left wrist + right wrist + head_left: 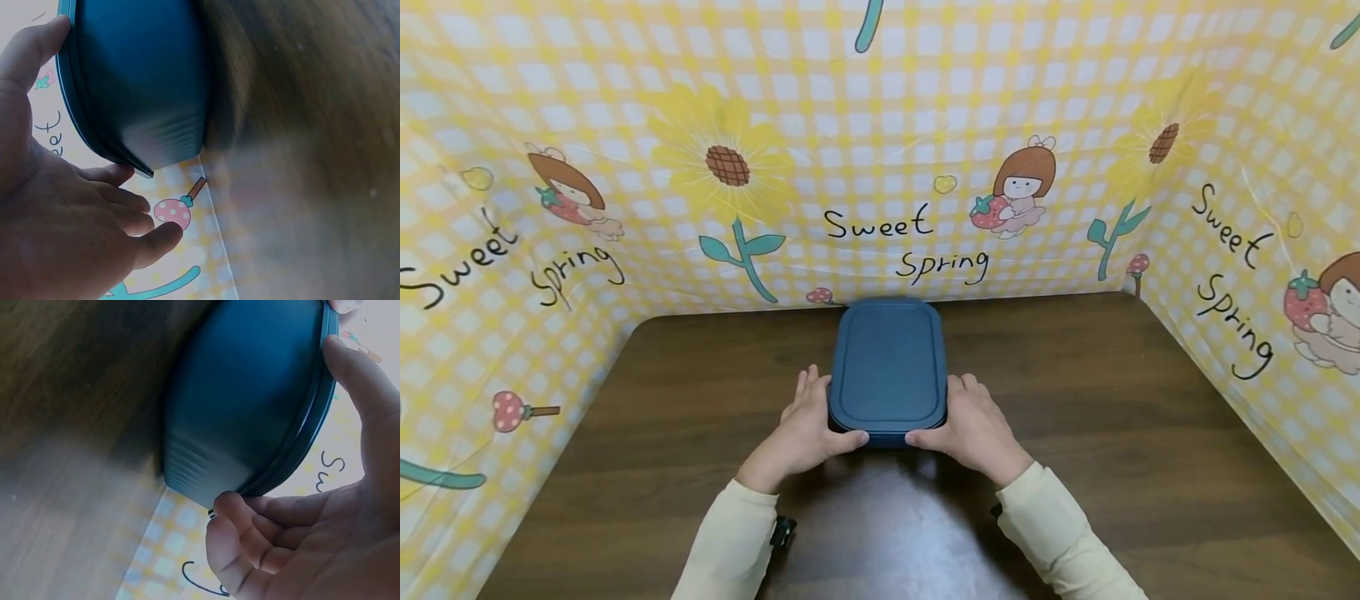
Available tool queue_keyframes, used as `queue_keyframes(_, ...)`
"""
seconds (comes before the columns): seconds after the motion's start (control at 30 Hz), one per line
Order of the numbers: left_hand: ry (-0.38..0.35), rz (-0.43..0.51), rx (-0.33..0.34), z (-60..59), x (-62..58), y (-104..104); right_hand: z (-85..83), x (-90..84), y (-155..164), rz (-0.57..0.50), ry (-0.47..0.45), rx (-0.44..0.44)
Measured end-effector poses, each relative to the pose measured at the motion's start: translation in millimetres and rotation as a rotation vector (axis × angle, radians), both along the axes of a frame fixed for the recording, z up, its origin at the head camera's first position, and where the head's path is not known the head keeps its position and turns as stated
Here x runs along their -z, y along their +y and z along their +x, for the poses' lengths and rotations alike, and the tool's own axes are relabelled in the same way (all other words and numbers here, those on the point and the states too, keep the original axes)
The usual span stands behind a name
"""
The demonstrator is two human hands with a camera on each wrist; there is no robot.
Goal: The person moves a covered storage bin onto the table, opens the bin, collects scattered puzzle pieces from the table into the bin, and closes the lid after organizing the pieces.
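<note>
**Both my hands on the blue box**

A dark blue rectangular plastic container with rounded corners and a matching flat lid [887,367] sits on the dark brown wooden table [1112,400], about midway across it and close to the back edge. Its far end lies just in front of the yellow checked cloth backdrop printed with sunflowers and the words "Sweet Spring" [880,167].

My left hand [808,429] holds the container's near left corner. My thumb lies along the front edge of the lid, and my fingers curl against the left side wall, reaching up toward the rim. In the left wrist view my thumb tip rests at the lid's edge while my fingers [125,206] bend beside the box.

My right hand [973,425] mirrors this on the near right corner, thumb at the front edge and fingers wrapped along the right wall. The right wrist view shows my fingers [250,519] curled at the lid rim.

My two thumbs nearly meet at the middle of the front. Both cream sleeves [1060,525] reach in from the near edge.
</note>
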State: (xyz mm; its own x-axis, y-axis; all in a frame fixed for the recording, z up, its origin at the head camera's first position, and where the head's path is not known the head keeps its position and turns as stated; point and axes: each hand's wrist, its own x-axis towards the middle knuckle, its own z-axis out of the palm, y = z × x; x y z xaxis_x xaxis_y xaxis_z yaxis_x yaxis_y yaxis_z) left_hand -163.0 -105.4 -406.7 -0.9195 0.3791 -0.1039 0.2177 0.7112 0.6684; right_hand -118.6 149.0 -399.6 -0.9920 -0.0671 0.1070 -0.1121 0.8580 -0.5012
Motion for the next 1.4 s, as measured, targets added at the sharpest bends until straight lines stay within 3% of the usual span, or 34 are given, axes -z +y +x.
queue_keyframes(0.5,0.019,-0.028,0.0,4.8,-1.8,7.4,3.5,-3.3,5.6,0.029,-0.018,0.001)
queue_keyframes(0.67,0.042,-0.065,0.013,6.4,-5.2,7.7,4.3,-5.2,6.1,0.085,-0.02,-0.007)
queue_keyframes(0.93,0.107,-0.137,0.036,7.5,-6.6,6.7,3.7,-9.8,5.2,0.235,0.084,-0.047)
queue_keyframes(1.1,0.128,-0.183,0.038,8.1,-3.9,6.7,2.6,-8.3,4.1,0.272,0.095,-0.052)
queue_keyframes(1.27,0.112,-0.169,0.046,6.0,1.3,2.3,2.6,-9.6,5.0,0.253,0.064,-0.069)
queue_keyframes(1.4,0.033,-0.085,0.062,2.1,4.3,-8.7,-2.8,-13.1,13.1,0.224,-0.021,-0.095)
